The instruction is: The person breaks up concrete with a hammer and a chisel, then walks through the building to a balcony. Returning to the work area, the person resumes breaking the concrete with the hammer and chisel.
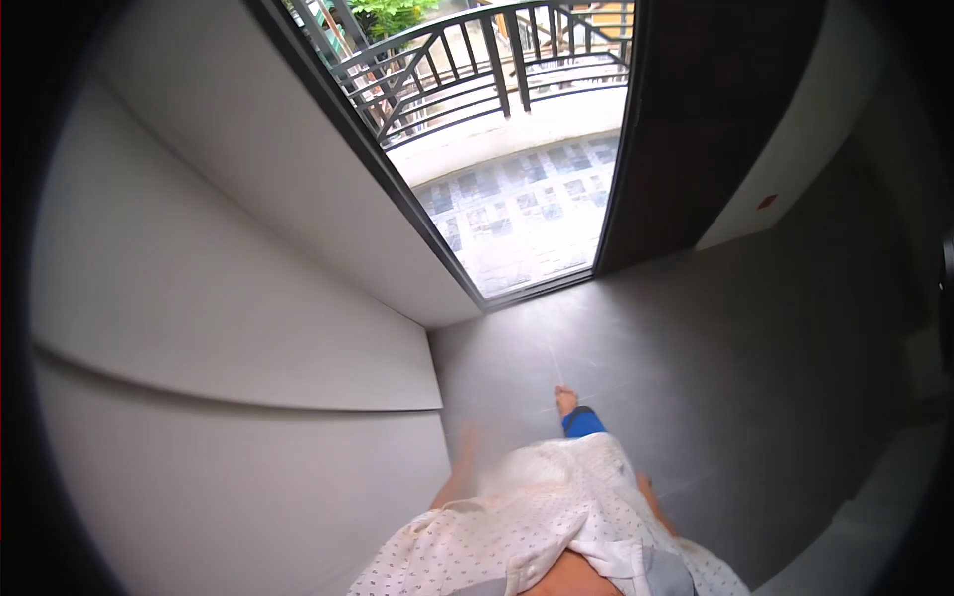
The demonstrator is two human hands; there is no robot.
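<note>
My left hand (469, 447) hangs low beside the patterned white shirt (537, 487), near the end of a pale cabinet. Motion smears its fingers, and no object shows in it. On the other side, my right hand (645, 485) is mostly hidden behind the shirt; only part of it and the forearm appear. One bare foot (565, 399) steps forward on the grey floor (686, 387), under a blue trouser leg (583, 422) with a dark cuff.
Along the left runs the pale cabinet (238, 328). Ahead, a doorway with a dark frame (542, 290) leads to a bright tiled balcony (527, 204) with a black railing (507, 60). Right of it stands a dark panel (706, 129), then a white wall section (785, 169) bearing a small red mark (766, 202).
</note>
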